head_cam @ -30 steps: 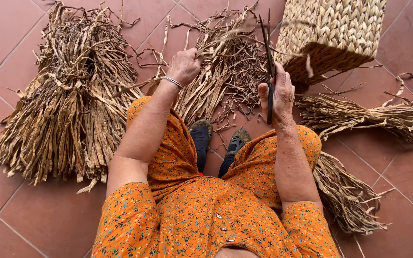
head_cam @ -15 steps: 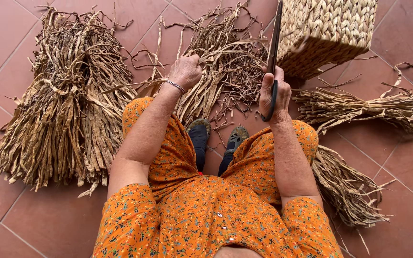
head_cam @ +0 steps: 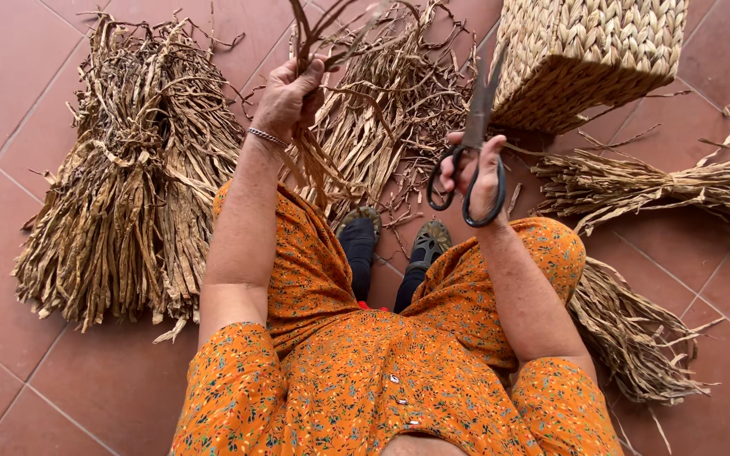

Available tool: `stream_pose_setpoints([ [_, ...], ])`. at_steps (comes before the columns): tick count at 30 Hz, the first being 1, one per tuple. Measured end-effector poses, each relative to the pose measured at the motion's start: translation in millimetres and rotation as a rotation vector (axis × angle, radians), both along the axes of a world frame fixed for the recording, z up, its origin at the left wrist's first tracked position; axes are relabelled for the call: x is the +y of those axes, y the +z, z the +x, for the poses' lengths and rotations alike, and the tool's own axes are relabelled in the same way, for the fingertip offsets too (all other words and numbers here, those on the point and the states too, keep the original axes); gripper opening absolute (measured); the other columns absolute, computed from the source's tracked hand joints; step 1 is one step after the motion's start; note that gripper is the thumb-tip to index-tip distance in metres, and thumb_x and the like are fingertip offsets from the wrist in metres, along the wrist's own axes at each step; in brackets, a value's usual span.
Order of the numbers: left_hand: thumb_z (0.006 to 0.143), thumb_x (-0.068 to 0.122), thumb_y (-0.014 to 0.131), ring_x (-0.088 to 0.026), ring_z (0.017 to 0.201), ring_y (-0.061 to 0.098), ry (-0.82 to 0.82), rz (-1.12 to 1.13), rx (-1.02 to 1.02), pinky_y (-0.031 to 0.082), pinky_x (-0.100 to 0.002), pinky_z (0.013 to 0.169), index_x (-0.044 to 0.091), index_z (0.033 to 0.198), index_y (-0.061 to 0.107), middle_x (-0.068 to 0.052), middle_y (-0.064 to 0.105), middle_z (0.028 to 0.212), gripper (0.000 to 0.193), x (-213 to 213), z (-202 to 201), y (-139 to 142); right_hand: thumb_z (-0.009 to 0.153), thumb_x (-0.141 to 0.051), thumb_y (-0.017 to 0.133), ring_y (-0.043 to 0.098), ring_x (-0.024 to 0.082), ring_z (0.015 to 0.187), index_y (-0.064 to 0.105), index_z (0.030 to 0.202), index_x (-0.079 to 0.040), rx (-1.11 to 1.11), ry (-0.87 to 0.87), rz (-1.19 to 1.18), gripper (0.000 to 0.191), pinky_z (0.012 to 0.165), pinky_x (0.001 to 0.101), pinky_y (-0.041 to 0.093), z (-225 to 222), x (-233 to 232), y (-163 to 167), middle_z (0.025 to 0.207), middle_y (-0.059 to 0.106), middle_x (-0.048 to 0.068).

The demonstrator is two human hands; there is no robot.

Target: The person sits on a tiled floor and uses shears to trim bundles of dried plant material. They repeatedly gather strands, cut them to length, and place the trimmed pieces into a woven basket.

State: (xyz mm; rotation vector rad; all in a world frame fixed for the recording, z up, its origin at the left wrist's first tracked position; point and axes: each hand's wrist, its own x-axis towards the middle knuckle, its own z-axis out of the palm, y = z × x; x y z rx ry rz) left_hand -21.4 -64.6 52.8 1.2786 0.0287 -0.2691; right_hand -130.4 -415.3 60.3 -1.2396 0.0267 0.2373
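the left hand (head_cam: 291, 89) has its grip closed around a few dried strands (head_cam: 331, 160), lifted above the knees. the right hand (head_cam: 476, 173) grips scissors (head_cam: 473, 143), blades nearly closed. keep the strands taut and cut close beside the fist, fingers clear.

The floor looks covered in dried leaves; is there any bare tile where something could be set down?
Yes. Bare tiles lie left of the big left bundle, and more below it at the lower left. A smaller patch sits right of the basket, above the right bundle. It is crowded ahead of the feet, between left hand and scissors, with loose strips.
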Motion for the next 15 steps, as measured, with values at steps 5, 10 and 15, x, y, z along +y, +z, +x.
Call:
stream_pose_setpoints([
  [5,0.103,0.038,0.069,-0.005,0.046,0.039,-0.065,-0.059,-0.030,0.030,-0.023,0.039,0.007,0.118,0.072,0.006,0.053,0.062,0.034,-6.6,-9.9,21.0,0.094,-0.083,0.024,0.058,0.013,0.070,0.056,0.133,-0.004,0.112,0.128,0.085,0.094,0.068,0.0291,0.054,2.5,19.5,0.3,0.086,0.062,0.005],
  [10,0.104,0.033,0.068,-0.003,0.049,0.041,-0.189,-0.092,-0.020,0.030,-0.023,0.042,0.006,0.121,0.069,0.004,0.059,0.070,0.032,-10.8,-19.6,27.9,0.089,-0.084,0.024,0.062,0.013,0.071,0.058,0.129,-0.004,0.182,0.142,0.165,0.095,0.065,0.0271,0.052,23.1,30.0,2.0,0.086,0.066,0.005],
  [15,0.104,0.029,0.068,-0.002,0.051,0.047,-0.192,-0.057,0.056,0.035,-0.021,0.042,0.004,0.116,0.069,0.001,0.069,0.082,0.028,-8.8,-21.1,25.3,0.093,-0.082,0.029,0.050,0.012,0.059,0.059,0.123,-0.003,0.138,-0.032,0.140,0.090,0.053,0.0253,0.044,49.8,24.1,-8.8,0.073,0.054,0.003],
])
